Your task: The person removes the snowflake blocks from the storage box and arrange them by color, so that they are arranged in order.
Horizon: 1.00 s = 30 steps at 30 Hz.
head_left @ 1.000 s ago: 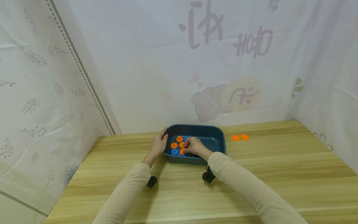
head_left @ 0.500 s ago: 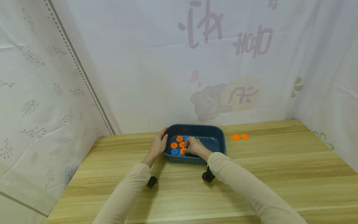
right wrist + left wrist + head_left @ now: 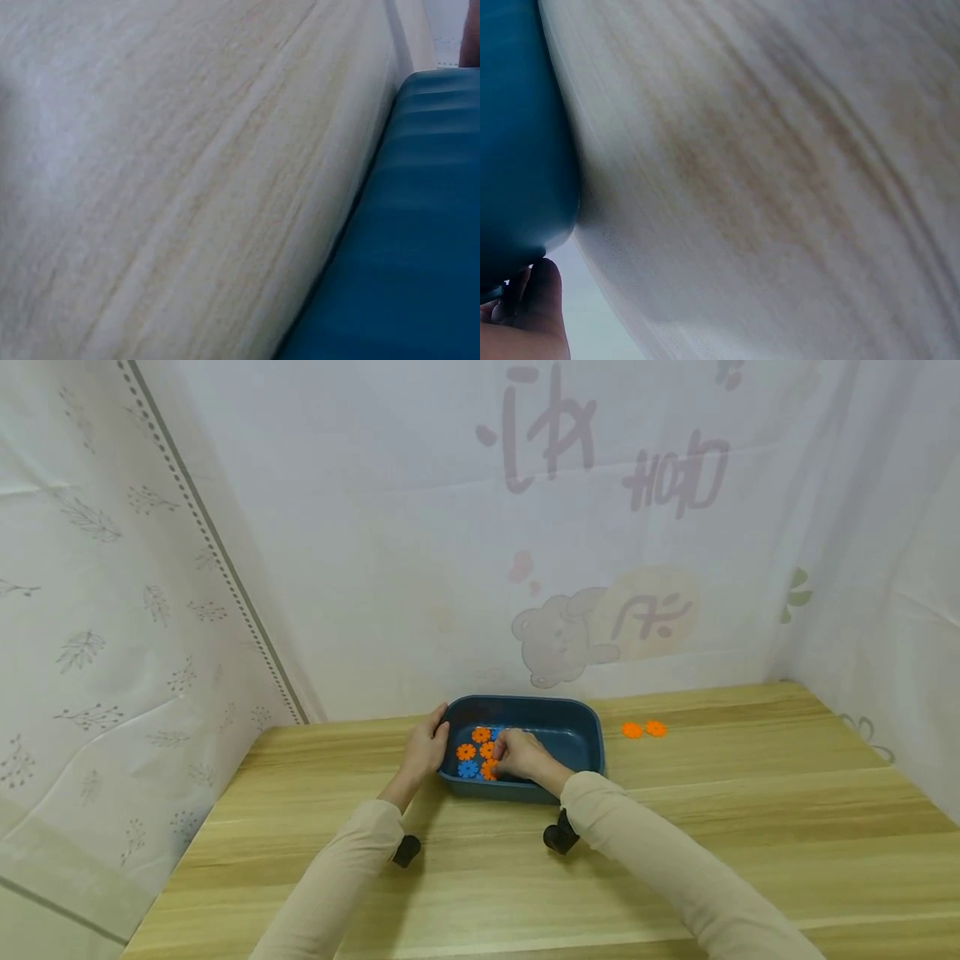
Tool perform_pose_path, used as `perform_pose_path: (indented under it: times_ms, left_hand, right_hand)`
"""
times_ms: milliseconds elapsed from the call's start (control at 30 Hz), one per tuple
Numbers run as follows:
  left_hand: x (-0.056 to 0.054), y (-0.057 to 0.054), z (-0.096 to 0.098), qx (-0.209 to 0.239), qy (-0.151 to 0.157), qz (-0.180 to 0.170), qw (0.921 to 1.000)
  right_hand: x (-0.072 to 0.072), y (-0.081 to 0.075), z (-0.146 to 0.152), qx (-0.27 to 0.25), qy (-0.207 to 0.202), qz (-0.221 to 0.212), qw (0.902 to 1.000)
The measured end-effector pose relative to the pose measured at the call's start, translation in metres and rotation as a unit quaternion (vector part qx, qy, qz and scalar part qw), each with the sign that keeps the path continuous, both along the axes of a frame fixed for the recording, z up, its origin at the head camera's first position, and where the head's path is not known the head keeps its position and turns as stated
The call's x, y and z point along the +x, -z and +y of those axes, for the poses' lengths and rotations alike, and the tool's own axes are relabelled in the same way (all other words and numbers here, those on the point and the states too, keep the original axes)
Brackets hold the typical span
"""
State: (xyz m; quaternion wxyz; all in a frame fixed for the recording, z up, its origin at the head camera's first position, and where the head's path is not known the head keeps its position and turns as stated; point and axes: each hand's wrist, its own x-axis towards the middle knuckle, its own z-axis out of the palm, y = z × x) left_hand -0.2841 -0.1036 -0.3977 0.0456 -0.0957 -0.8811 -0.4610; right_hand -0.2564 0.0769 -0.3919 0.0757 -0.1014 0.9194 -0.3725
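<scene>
A dark blue rectangular bin [image 3: 517,791] stands on the wooden table, holding several orange and blue snowflake discs at its left end. My left hand [image 3: 426,747] grips the bin's left end, thumb at the rim and fingers along the outside. In the left wrist view, its fingers [image 3: 544,300] curl at the corner of the bin. My right hand [image 3: 525,755] reaches inside over the front rim, fingers bent down, pinching an orange snowflake disc [image 3: 489,769]. A blue snowflake disc [image 3: 468,769] lies just left of it. The right hand covers part of the pile.
Two orange discs [image 3: 643,729] lie flat on the table [image 3: 750,810] to the right of the bin. A white printed curtain [image 3: 420,552] hangs behind the table and along both sides. Black wrist cameras [image 3: 560,835] hang under both sleeves.
</scene>
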Motion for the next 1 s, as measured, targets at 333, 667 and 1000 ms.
perform_pose_path:
  times_ms: [333,667,1000]
  left_hand:
    - [-0.001,0.002,0.000,-0.006,-0.004,0.000,1.0000]
    - [0.001,-0.001,-0.001,-0.007,-0.004,-0.001,1.0000]
    - [0.001,0.000,0.000,-0.016,-0.003,0.007,0.9998]
  right_hand:
    - [0.003,-0.012,0.018,-0.089,0.022,-0.008,0.9958]
    - [0.001,-0.033,0.070,-0.192,0.067,-0.037,0.9784]
    - [-0.003,-0.025,0.160,-0.267,0.193,-0.025,0.9439]
